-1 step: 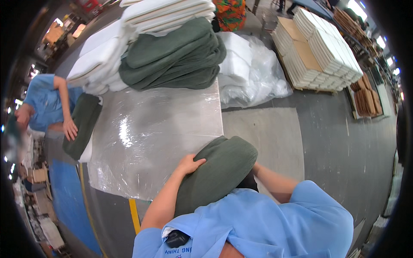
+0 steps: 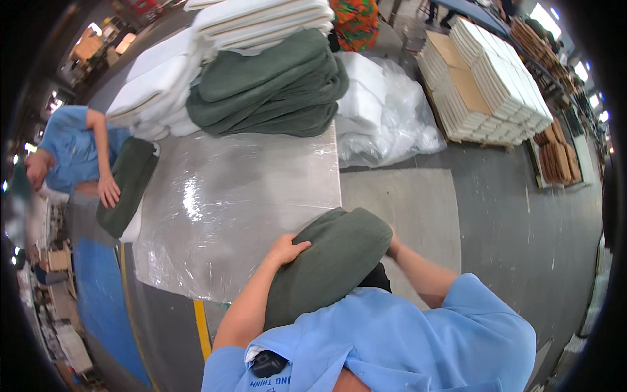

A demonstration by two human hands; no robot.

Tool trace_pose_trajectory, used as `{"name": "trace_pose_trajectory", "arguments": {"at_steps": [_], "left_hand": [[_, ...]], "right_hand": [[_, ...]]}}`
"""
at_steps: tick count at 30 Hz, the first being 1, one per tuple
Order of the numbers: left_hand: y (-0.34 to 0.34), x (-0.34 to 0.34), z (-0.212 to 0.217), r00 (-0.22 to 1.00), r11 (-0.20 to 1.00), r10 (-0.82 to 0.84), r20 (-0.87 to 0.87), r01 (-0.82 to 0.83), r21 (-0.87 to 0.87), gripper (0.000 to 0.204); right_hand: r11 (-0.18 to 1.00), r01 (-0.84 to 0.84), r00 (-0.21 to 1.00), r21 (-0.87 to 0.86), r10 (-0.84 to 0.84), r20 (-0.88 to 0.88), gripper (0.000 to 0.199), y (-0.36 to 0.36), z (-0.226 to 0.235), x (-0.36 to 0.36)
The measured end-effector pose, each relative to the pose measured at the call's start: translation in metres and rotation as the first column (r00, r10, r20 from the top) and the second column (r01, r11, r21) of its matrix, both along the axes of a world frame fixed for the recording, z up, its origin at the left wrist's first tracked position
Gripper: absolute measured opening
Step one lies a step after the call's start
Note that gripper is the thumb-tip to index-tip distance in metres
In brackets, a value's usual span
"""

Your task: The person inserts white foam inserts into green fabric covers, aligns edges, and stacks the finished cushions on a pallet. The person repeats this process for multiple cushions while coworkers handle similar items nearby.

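Wearer: light blue short-sleeved shirt, collar open at the neck, dark printed lettering on the chest. Small black device clipped at the collar. Forearms bare below the sleeves; left hand ungloved.

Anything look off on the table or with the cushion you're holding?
Nothing stands out. Both hands, left and right, hold the green cushion at the edge of the plastic-covered table; the green cushion stack behind sits tidy.

White-wrapped bundles beside stacked flat cardboard packs, far right.
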State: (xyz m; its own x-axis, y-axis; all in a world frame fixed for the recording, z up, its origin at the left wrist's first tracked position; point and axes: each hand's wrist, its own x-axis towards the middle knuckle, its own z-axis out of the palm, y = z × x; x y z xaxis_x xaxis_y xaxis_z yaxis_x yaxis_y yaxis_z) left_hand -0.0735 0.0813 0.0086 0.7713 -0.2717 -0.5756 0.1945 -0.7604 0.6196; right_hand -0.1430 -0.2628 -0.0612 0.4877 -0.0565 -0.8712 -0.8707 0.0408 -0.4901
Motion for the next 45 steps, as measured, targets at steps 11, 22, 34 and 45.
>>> {"name": "trace_pose_trajectory", "arguments": {"at_steps": [11,22,34,45], "left_hand": [[0.007,-0.010,0.009,0.912,0.992,0.125,0.390,-0.126,-0.022,0.037],[0.030,-0.024,-0.025,0.794,0.946,0.125,0.595,-0.276,0.169,0.038],[0.030,-0.026,-0.045,0.727,0.933,0.078,0.683,-0.295,0.208,0.032],[0.078,-0.077,0.110,0.954,0.990,0.092,0.286,-0.057,-0.128,0.030]], "right_hand": [[0.077,-0.714,0.074,-0.696,0.997,0.034,0.051,0.107,0.089,0.157],[0.498,-0.496,0.510,-0.712,0.830,0.225,0.037,0.131,0.053,0.122],[0.596,-0.391,0.468,-0.701,0.785,0.406,0.032,0.139,0.033,0.127],[0.134,-0.779,0.026,-0.612,0.983,0.182,0.077,0.045,0.186,0.132]]}}
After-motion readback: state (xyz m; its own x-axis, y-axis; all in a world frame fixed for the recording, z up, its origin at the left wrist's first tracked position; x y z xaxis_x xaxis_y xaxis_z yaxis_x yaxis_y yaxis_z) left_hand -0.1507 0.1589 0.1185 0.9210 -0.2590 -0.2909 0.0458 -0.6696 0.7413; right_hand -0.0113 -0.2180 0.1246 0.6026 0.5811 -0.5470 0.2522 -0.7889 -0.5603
